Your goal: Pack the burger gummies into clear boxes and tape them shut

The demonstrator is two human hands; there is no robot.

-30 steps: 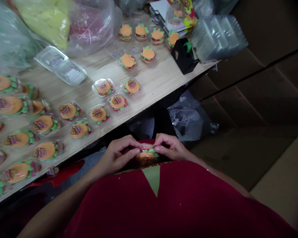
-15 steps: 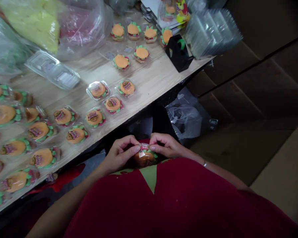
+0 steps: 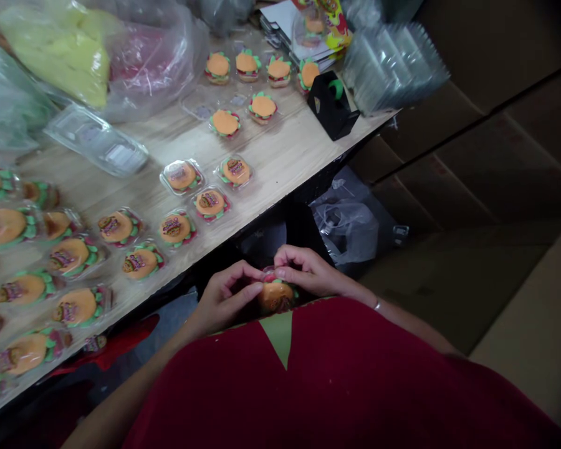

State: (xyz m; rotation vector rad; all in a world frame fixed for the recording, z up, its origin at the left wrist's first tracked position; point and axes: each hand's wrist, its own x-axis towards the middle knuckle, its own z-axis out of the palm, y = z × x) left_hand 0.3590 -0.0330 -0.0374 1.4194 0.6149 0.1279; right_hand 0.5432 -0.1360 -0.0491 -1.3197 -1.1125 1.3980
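Observation:
A toy-like burger in a clear plastic box [image 3: 277, 295] is in my lap, just below the table edge. Its orange bun carries a printed label, and green and red show along the side facing the table. My left hand [image 3: 231, 290] has thumb and forefinger closed at the box's left edge. At the far edge, my right hand [image 3: 303, 269] pinches with thumb and curled fingers. What lies right under the fingertips is too small to make out. My shirt hides the near part of the box.
Several boxed burgers [image 3: 140, 262] with labels cover the table's left part; several without labels [image 3: 225, 123] stand farther back. A black tape dispenser [image 3: 331, 106] is near the right edge, beside stacked clear boxes [image 3: 393, 68]. Plastic bags [image 3: 154, 56] fill the back left. Cartons [image 3: 486, 149] stand at right.
My right hand has shifted slightly left along the box's far edge. A bright white glint on the box is gone. The whole view has tilted slightly.

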